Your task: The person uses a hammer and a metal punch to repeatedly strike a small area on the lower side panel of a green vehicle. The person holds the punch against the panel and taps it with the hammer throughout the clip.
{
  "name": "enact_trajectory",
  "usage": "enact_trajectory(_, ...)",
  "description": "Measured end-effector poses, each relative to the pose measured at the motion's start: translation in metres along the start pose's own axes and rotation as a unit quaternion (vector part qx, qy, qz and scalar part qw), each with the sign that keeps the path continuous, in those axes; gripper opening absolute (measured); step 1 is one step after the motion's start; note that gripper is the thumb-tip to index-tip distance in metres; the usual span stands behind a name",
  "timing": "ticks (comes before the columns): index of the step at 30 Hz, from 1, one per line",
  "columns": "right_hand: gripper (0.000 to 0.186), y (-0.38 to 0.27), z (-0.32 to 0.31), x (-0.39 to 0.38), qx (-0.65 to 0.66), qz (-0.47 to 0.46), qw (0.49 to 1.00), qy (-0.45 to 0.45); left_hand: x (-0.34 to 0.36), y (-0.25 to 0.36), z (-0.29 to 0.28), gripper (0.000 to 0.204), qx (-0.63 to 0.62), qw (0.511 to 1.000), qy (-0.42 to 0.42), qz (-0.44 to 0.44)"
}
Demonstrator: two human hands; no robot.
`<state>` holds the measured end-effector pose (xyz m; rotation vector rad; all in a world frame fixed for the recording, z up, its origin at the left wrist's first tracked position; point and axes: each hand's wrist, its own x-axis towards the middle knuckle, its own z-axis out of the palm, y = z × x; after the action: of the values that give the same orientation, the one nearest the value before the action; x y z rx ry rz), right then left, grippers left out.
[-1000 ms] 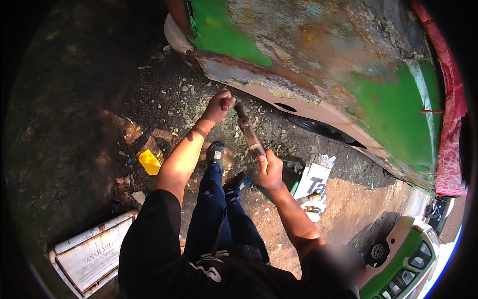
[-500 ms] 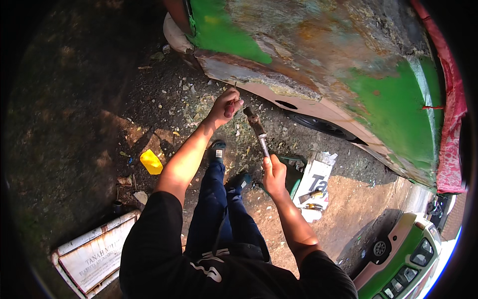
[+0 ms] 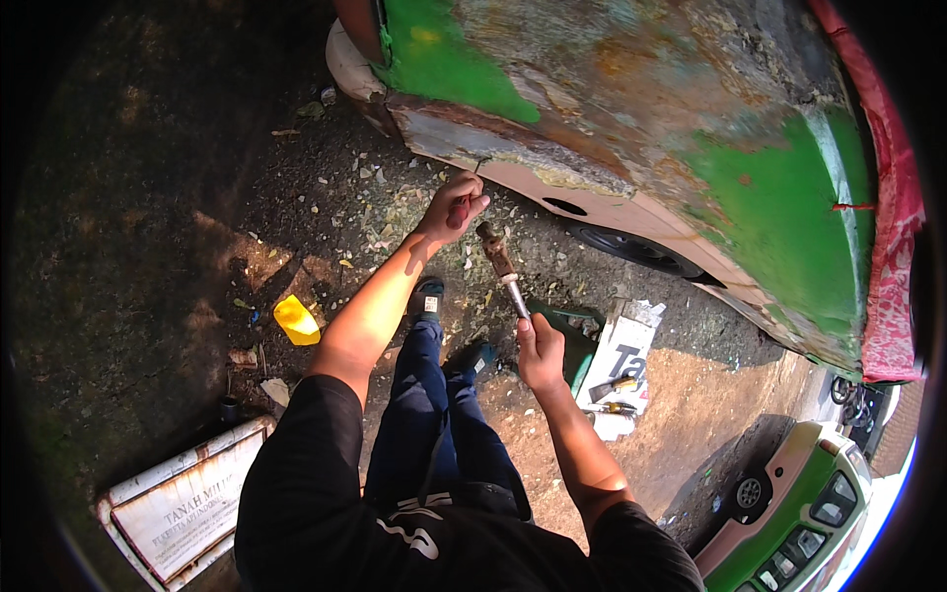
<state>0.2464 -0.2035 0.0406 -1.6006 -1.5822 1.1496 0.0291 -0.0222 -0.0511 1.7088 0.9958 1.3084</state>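
Note:
My left hand [image 3: 452, 209] is closed round the red handle of a screwdriver [image 3: 458, 214], whose thin shaft points at the lower edge of a vehicle's body panel [image 3: 552, 163]. Its tip is at or very near the patchy, chipped filler there; contact is too small to make out. In my right hand [image 3: 541, 353] is a hammer [image 3: 499, 259] with a rusty brown head and a silver shaft. The hammer head hangs just below and right of the screwdriver handle, apart from it. Green paint, bare metal and rough filler cover the panel.
Chips and flakes litter the ground round my feet. A white printed sheet [image 3: 631, 340] with tools on it lies right of my right hand, beside a green container [image 3: 577, 345]. Left are a yellow piece [image 3: 297, 321] and a rusty white sign [image 3: 182, 508]. Another green vehicle [image 3: 789, 513] stands lower right.
The hammer has come down and slightly left, a little farther from the panel. My left hand and the screwdriver have shifted slightly right.

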Motion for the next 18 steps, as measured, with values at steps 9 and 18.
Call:
enact_trajectory(9,0.040,-0.002,-0.005,-0.001,-0.033,-0.008,0.999,-0.008,0.009,-0.004,-0.004,0.023,-0.135,0.986,0.068,-0.070)
enact_trajectory(18,0.039,-0.013,-0.009,0.003,-0.038,-0.027,0.999,-0.010,0.025,0.023,-0.014,0.020,-0.181,0.971,0.083,-0.131)
